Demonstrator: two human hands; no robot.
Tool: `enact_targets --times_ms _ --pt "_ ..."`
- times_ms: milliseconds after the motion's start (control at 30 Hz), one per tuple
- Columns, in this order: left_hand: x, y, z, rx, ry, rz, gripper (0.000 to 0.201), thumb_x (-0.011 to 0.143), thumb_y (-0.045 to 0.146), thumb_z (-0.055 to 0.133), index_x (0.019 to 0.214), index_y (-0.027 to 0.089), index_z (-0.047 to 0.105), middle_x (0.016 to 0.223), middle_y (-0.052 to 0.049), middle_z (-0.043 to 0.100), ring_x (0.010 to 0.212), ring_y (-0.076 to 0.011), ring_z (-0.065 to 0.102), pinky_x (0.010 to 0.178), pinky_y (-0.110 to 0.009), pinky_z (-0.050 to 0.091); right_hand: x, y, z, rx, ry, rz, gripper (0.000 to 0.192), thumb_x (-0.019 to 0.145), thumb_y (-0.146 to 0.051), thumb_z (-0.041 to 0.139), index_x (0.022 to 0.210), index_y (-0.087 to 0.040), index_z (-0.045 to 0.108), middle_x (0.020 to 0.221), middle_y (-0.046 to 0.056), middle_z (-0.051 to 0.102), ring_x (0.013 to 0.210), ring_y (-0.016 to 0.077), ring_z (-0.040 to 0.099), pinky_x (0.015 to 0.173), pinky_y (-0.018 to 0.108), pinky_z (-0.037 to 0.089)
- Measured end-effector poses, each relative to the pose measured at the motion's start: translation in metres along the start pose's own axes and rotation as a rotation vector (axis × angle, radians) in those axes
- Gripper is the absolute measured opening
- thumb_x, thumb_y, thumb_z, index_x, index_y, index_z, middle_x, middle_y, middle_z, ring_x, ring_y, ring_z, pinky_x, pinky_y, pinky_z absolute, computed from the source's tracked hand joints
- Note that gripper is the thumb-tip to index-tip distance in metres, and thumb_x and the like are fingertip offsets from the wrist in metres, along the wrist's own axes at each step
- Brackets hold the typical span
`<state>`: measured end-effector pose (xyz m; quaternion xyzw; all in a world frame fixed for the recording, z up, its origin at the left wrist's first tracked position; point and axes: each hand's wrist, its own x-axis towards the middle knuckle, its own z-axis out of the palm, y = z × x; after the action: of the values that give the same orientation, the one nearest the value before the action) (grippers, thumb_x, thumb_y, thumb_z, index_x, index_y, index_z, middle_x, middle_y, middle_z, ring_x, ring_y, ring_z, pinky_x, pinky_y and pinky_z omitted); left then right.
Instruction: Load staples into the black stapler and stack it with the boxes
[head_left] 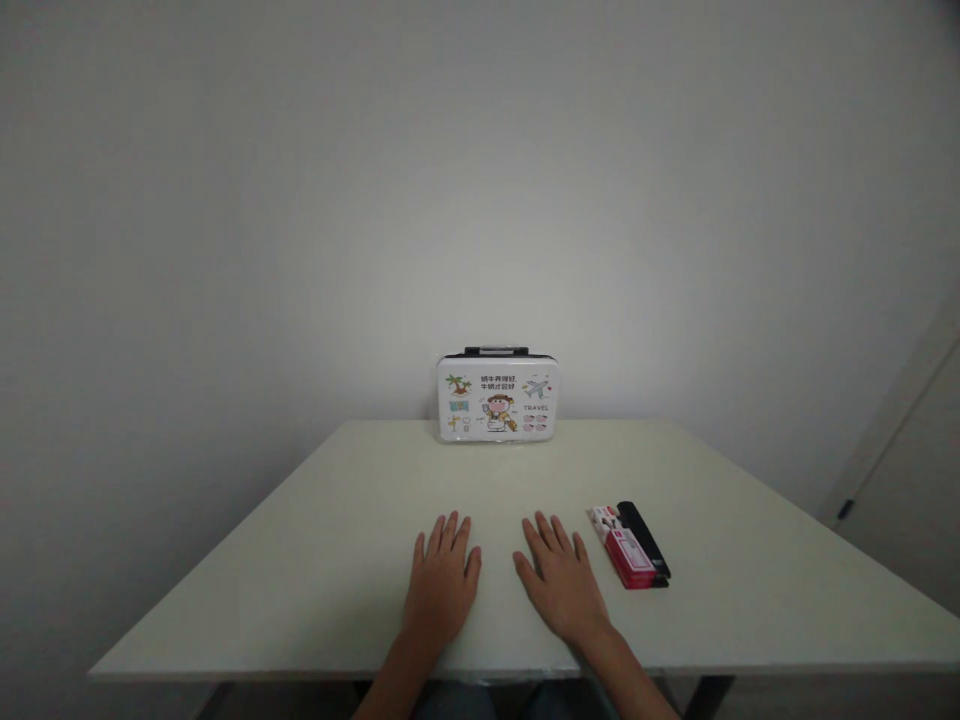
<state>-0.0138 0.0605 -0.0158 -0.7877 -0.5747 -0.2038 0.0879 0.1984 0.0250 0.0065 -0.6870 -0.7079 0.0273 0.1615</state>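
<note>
My left hand [442, 580] lies palm down on the pale table [300, 560], fingers spread, holding nothing. Palm down beside it, my right hand [561, 582] is also open, with its fingers apart. Just to the right of my right hand lies a small red and white box [626, 548] with printing on it. Against that box's right side rests a flat black object [643, 540]; its kind I cannot make out. Neither hand touches them.
At the back of the table, near the wall, stands a white case [498, 400] with a black handle and cartoon travel prints. The table's front edge [300, 675] runs under my forearms. A grey wall [480, 180] rises behind.
</note>
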Motion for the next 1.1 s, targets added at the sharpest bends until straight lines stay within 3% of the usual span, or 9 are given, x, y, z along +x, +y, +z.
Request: enact_targets --times_ms 1100 --pt "0.0001 0.0005 0.0001 0.010 0.010 0.003 0.050 0.102 0.040 0.034 0.150 0.026 0.043 0.159 -0.008 0.037 0.148 -0.0305 0.030 0.118 -0.059 0.027 0.0000 0.0022 0.0037 0.001 0.022 -0.009 0.064 0.101 -0.059 0.028 0.156 -0.028 0.032 0.164 0.002 0.020 0.153 0.0271 0.010 0.122 0.050 0.006"
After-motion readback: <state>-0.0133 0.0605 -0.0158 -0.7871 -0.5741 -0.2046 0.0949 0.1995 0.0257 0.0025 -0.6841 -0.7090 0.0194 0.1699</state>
